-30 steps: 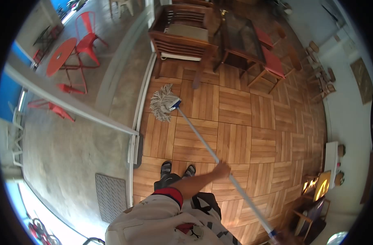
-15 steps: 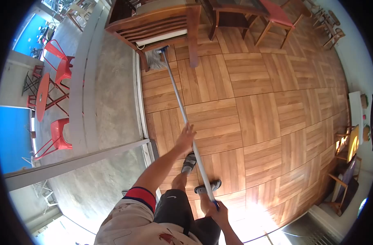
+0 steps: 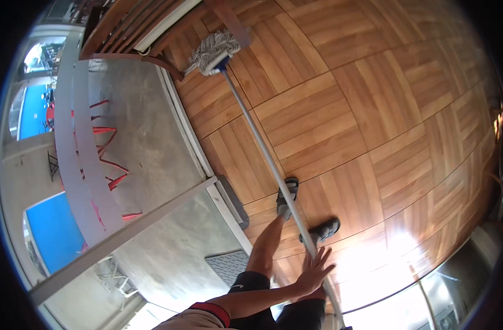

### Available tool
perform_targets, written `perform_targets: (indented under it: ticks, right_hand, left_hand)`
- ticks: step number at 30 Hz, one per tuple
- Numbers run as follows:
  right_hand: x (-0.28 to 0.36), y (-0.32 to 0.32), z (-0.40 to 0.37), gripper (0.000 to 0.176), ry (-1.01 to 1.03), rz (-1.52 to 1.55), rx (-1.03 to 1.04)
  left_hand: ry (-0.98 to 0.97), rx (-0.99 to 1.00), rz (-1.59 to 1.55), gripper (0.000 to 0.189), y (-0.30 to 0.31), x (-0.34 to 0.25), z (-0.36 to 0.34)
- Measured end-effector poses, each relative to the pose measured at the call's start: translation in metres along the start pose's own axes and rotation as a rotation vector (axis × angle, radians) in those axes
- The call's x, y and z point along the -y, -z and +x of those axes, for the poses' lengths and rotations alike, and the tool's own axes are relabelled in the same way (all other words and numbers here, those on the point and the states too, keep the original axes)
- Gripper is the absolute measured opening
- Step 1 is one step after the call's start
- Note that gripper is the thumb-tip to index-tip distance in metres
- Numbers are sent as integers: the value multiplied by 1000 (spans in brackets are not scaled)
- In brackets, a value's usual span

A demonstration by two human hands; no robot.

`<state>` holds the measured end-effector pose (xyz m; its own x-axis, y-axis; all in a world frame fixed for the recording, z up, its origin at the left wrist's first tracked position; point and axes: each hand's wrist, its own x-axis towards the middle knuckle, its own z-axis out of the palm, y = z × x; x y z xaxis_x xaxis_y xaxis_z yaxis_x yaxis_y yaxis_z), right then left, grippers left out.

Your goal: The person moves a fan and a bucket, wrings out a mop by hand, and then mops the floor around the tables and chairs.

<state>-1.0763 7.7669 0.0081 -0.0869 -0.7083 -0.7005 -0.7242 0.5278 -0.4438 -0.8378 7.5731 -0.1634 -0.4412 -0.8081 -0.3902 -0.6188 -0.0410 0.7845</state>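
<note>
A mop (image 3: 262, 144) with grey-white strands stretches from the wooden bench's leg down to the bottom of the view. Its head (image 3: 217, 48) lies on the wood floor beside the bench leg, strands fanned toward the bench. Against the lower part of the pole rests my left hand (image 3: 315, 270), its fingers stretched out and spread rather than wrapped round it. The pole's blue end shows slightly at the bottom edge. My right hand is out of view.
A slatted wooden bench (image 3: 133, 33) stands at the upper left. Along the left runs a glass partition with a metal frame (image 3: 125, 239); red furniture shows beyond it. My sandalled feet (image 3: 320, 230) flank the pole. A dark mat (image 3: 229, 265) lies near the sill.
The mop head has come out from under the bench. My left hand has slid down the pole and its fingers have opened. My right hand has left the view, which has turned and shifted.
</note>
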Motion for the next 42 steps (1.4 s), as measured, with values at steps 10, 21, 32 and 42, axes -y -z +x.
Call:
perform_targets:
  ticks: [10, 21, 32, 42]
  right_hand:
    - [283, -226, 514, 36, 205, 212, 85]
    - [20, -226, 449, 38, 33, 19, 84]
    - [111, -276, 488, 46, -134, 100, 233]
    - [228, -181, 395, 40, 104, 192, 171]
  left_hand:
    - [360, -114, 95, 59, 113, 85, -82]
    - [458, -122, 118, 60, 81, 90, -80]
    - [458, -150, 82, 63, 85, 95, -63]
    - [255, -36, 383, 71, 75, 86, -57]
